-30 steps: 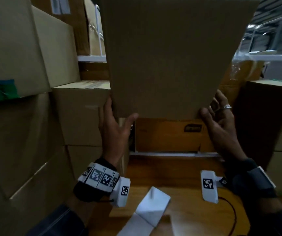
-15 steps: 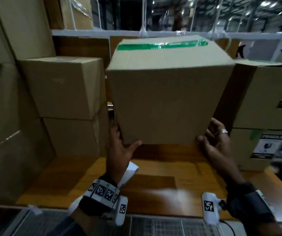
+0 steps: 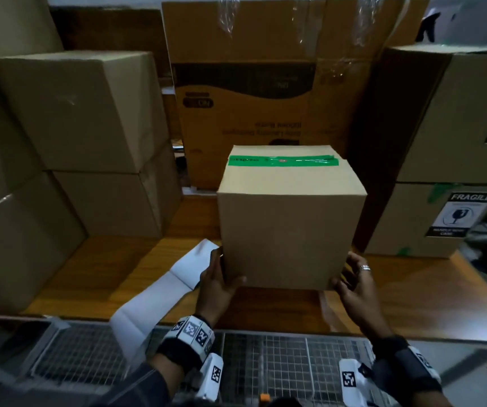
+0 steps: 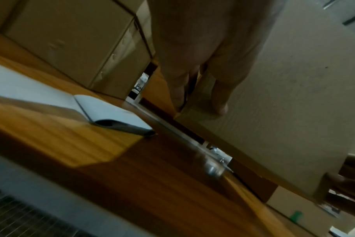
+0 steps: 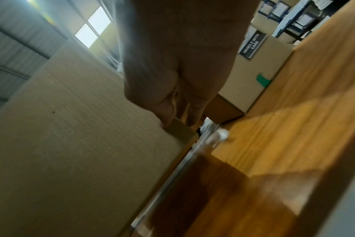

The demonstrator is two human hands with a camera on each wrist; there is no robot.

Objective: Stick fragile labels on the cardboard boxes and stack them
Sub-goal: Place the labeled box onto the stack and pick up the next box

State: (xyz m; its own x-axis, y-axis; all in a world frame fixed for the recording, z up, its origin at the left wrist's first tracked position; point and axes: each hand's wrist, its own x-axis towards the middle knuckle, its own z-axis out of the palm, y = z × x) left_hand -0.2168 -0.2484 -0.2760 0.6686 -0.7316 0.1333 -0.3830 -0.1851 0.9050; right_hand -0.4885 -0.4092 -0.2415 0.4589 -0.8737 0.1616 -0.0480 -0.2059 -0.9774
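Here, the cardboard box (image 3: 290,230) at frame centre stands upright, its green tape (image 3: 283,161) reading "Express". Left hand (image 3: 217,284) and right hand (image 3: 354,284) clasp its lower corners, fingers curled. At right, a label (image 3: 461,214) reads "FRAGILE".

a wooden table (image 3: 412,295) stood there. a metal grid (image 3: 265,362) ran along its near edge. clear plastic wrap (image 3: 339,63) hung at the back.

A cardboard box (image 3: 290,230) sits mid-tabletop (image 3: 412,289). Stacked boxes (image 3: 89,142) stand to its left, a labelled stack (image 3: 456,171) to its right, a big carton (image 3: 265,98) behind. A label strip (image 3: 160,292) lies at its front left, running off the tabletop's near edge.
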